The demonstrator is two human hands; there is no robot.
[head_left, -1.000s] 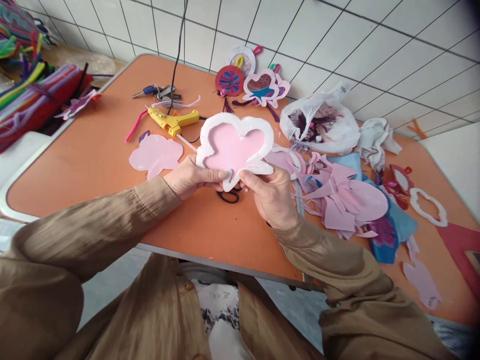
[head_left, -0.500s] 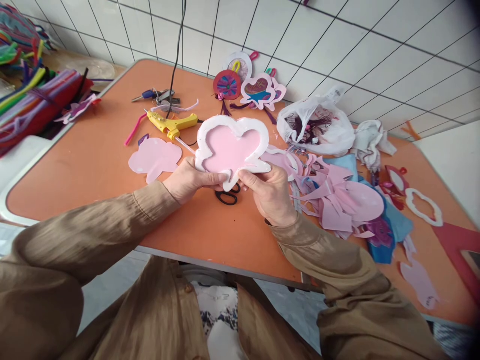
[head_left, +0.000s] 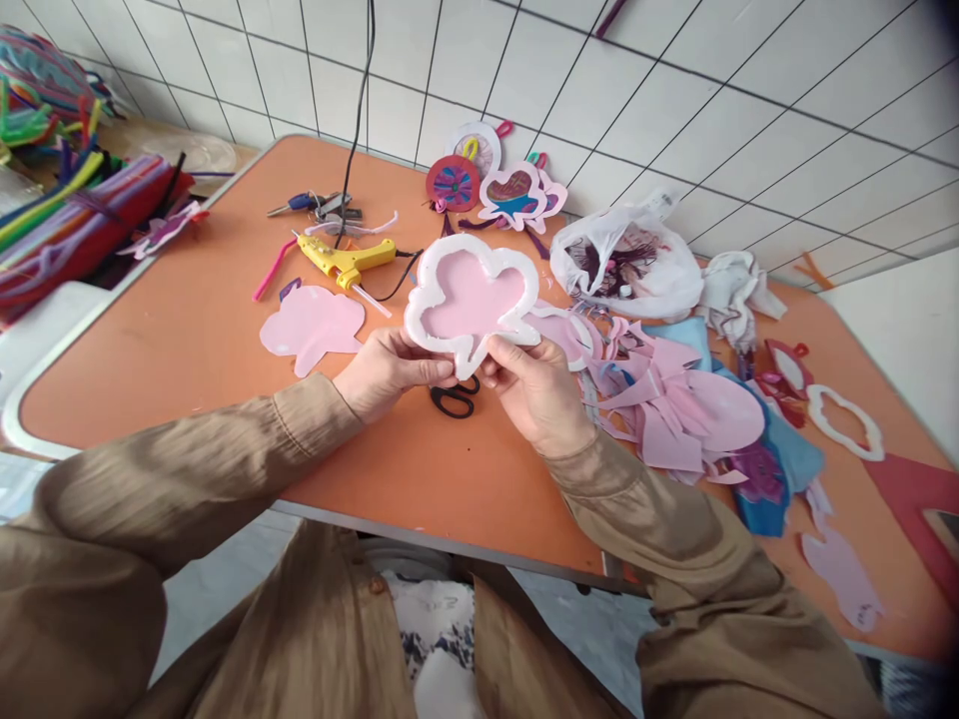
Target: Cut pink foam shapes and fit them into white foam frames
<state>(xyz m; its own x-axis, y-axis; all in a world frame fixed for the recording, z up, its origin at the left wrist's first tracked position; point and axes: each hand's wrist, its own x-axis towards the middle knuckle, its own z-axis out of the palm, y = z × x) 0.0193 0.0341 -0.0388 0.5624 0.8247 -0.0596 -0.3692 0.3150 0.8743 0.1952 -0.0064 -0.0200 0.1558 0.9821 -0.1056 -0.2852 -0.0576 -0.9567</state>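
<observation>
Between my two hands is a cloud-shaped foam cutout (head_left: 474, 292), pink in the middle with a raised white border and a pointed tail at the bottom. My left hand (head_left: 394, 371) pinches its lower left edge, thumb in front. At the lower right edge, my right hand (head_left: 537, 387) grips it the same way. Black-handled scissors (head_left: 453, 401) lie on the table just below the cutout, partly hidden by it. A plain pink cutout (head_left: 313, 325) rests flat left of my left hand. Behind that is a yellow glue gun (head_left: 346, 262) with its cord trailing.
Pink and blue foam scraps (head_left: 674, 399) are heaped at right. A white plastic bag (head_left: 636, 265) and finished ornaments (head_left: 516, 190) stand along the tiled wall. Keys (head_left: 304, 203) lie at the back left. Bundled pipe cleaners (head_left: 90, 220) fill the left side. A white foam outline (head_left: 846, 419) lies far right.
The foam cutout has shifted slightly to the right and tilted a little. My left fingers have slid lower along its edge. Both hands keep hold of it.
</observation>
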